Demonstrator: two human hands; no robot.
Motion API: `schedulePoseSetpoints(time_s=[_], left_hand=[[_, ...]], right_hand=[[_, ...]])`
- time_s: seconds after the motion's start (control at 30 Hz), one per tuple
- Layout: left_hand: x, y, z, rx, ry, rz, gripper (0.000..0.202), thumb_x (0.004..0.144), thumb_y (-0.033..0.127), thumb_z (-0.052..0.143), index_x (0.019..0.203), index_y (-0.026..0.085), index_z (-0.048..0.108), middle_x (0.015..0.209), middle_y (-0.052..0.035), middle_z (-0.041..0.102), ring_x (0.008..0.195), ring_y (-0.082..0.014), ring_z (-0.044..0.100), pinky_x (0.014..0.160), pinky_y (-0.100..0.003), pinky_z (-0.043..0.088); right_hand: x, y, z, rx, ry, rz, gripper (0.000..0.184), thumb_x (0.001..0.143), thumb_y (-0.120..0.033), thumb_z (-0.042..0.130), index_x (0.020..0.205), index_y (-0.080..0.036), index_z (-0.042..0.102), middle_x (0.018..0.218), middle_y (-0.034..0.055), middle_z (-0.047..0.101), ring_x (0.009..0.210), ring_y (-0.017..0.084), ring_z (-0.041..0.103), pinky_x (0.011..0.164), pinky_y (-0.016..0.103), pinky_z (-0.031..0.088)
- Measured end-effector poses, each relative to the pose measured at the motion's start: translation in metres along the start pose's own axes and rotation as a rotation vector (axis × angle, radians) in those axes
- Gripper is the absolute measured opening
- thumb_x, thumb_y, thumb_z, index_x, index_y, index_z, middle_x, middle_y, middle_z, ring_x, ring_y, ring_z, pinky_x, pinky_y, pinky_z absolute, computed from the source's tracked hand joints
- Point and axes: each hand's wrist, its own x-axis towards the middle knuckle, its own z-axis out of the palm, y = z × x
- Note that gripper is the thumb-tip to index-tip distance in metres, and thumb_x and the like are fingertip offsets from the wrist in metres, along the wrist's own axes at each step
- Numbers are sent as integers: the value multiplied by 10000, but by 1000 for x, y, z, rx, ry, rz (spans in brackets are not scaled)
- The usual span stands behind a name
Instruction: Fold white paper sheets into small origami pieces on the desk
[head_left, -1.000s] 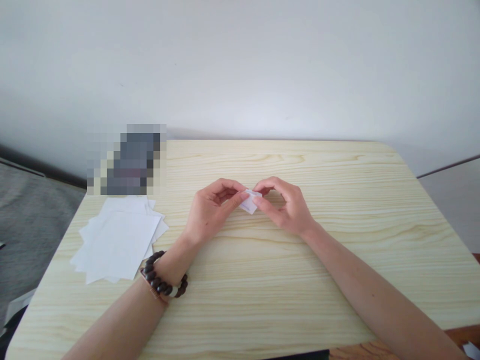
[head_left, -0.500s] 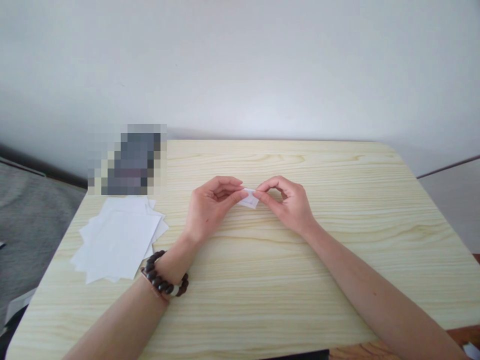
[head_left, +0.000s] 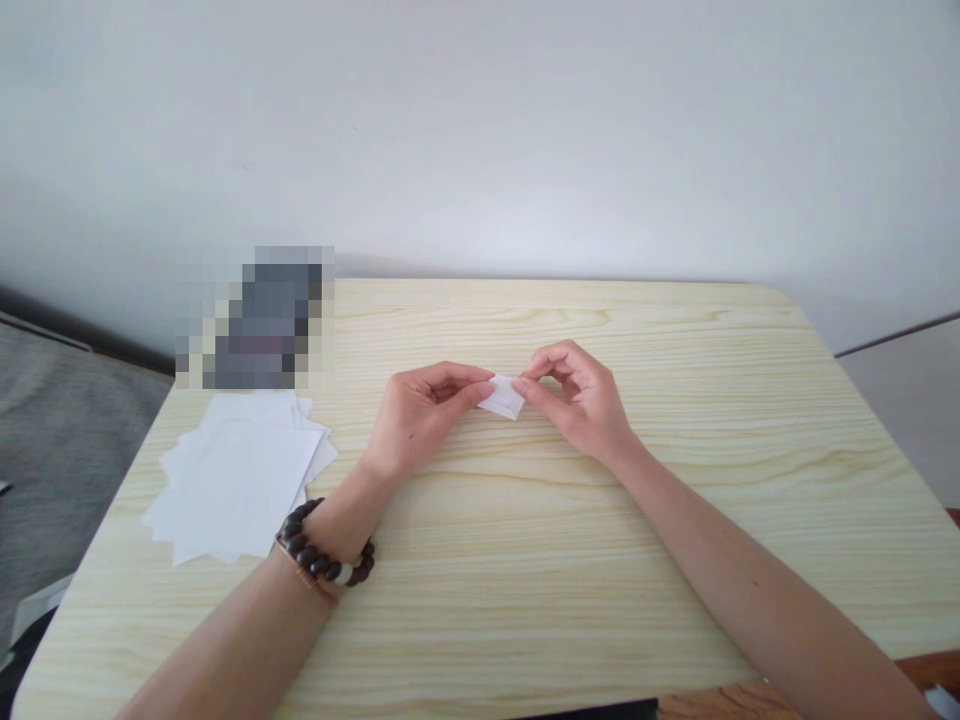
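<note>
The right hand (head_left: 581,405) has shifted slightly outward from the left hand (head_left: 418,418), both pinched nearly closed on the small folded white paper (head_left: 504,398) between them, over the tabletop (head_left: 480,590), where uneven tugging could crease or tear the paper.

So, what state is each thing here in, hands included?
Left hand: pinching the small white paper by its left side
Right hand: pinching the paper near its right corner
Small white paper: held between both hands, seemingly folded
White sheets: lying flat, loosely piled, edges misaligned
Beaded bracelet: worn on the left wrist
Dark object: pixelated, state unreadable
</note>
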Motion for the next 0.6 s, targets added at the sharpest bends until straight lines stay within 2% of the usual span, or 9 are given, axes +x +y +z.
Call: schedulePoseSetpoints(time_s=[0.1, 0.27, 0.43, 0.6], left_hand=[[1, -1, 0, -27, -12, -8, 285, 713, 372, 774, 876, 144, 720, 858, -68, 755, 800, -199, 704, 767, -314, 575], [3, -2, 0, -100, -57, -23, 421, 672, 383, 806, 1004, 155, 681, 1001, -80, 744, 915, -206, 702, 860, -326, 566], [1, 4, 0, -23, -98, -110, 377, 679, 442, 783, 889, 137, 714, 869, -77, 761, 705, -198, 712, 712, -335, 608], [1, 7, 0, -16, -145, -141, 303, 700, 411, 773, 843, 148, 725, 786, -57, 760, 667, -186, 707, 671, -309, 611]], right_hand=[[1, 1, -1, -2, -14, 0, 99, 813, -259, 673, 823, -209, 588, 779, -8, 648, 740, 128, 628, 705, 271, 515], [3, 2, 0, 7, 50, 19, 105, 799, -272, 692, 787, -208, 611, 761, -10, 663, 712, 125, 635, 686, 263, 533], [3, 0, 1, 36, 28, 42, 96, 784, -257, 705, 780, -205, 625, 742, -13, 670, 705, 125, 638, 683, 263, 528], [3, -1, -2, 29, -31, 81, 62, 792, -230, 676, 784, -198, 624, 698, -18, 653, 656, 119, 618, 635, 254, 503]])
